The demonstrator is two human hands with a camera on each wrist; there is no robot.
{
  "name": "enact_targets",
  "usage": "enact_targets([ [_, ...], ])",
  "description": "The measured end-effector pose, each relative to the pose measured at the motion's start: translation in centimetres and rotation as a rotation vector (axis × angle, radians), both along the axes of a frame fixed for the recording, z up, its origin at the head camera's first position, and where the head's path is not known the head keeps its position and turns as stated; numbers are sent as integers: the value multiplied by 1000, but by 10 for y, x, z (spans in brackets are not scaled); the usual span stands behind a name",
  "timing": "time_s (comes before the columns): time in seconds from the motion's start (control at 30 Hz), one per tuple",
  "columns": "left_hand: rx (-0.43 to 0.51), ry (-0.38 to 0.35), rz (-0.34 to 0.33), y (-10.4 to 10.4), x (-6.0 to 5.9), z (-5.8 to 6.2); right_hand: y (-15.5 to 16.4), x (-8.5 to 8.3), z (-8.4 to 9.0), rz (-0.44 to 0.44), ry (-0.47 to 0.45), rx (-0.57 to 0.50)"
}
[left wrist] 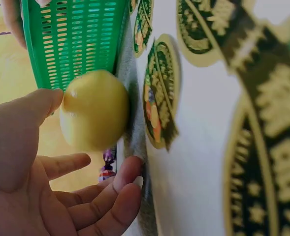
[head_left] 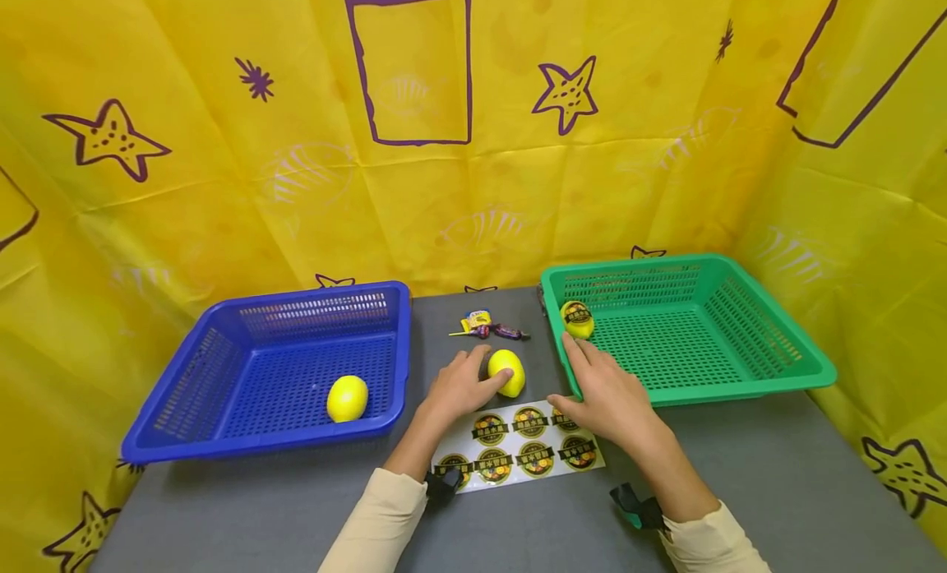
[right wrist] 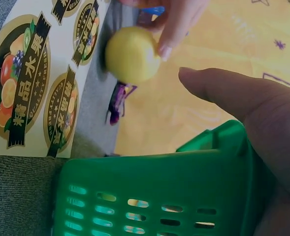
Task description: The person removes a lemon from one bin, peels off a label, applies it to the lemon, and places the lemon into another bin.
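Note:
A plain yellow lemon (head_left: 506, 373) sits on the grey table between the two baskets. My left hand (head_left: 462, 382) is beside it, fingers spread and its thumb tip (left wrist: 55, 100) right at the lemon's side. The other fingers bend loosely without wrapping round the fruit. My right hand (head_left: 608, 392) reaches over the near left corner of the green basket (head_left: 740, 390), fingers extended and holding nothing. Inside that basket, near its left wall, is a lemon with a dark label (head_left: 577, 319). A white sheet of round fruit stickers (head_left: 518, 447) lies in front of the hands.
At the left stands a blue basket (head_left: 266, 445) with another plain lemon (head_left: 347, 399) in it. Small wrapped candies (head_left: 509, 332) and a lollipop (head_left: 481, 332) lie behind the middle lemon. A yellow patterned cloth (head_left: 481, 187) hangs behind the table.

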State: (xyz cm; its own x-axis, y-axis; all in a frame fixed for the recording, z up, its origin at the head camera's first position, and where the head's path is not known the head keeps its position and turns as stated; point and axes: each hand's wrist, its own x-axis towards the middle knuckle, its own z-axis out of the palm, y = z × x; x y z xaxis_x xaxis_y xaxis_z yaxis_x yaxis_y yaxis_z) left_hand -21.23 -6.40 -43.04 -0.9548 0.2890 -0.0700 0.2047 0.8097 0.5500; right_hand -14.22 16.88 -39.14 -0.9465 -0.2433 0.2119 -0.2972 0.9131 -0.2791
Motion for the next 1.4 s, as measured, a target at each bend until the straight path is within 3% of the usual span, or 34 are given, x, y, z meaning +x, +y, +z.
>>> enact_targets([
  [0.17, 6, -16, -4, -1, 2, 0, 0, 0, 0, 69, 103, -10],
  [0.3, 2, -5, -5, -2, 8, 1, -4, 3, 3, 152, 208, 42],
  [0.43, 2, 9, 4, -11, 21, 1, -14, 12, 2, 326, 341, 47],
  [0.5, -5, 14, -1, -17, 28, 0, -22, 17, -2, 444, 360, 19],
  [0.57, -20, 15, -30, -22, 35, -1, -28, 22, -10, 526, 329, 21],
  [0.63, -42, 13, -76, -25, 41, -1, -30, 25, -17, 544, 243, 51],
  [0.77, -95, 11, -156, -25, 48, -4, -28, 27, -30, 426, -9, 118],
  [0.93, -106, 12, -157, -24, 54, -8, -23, 27, -37, 331, -246, 87],
  [1.13, -54, 1, -161, -24, 56, -9, -21, 26, -40, 327, -297, 64],
  [1.4, 67, -30, -117, -27, 44, -9, -17, 18, -40, 331, -272, 39],
])
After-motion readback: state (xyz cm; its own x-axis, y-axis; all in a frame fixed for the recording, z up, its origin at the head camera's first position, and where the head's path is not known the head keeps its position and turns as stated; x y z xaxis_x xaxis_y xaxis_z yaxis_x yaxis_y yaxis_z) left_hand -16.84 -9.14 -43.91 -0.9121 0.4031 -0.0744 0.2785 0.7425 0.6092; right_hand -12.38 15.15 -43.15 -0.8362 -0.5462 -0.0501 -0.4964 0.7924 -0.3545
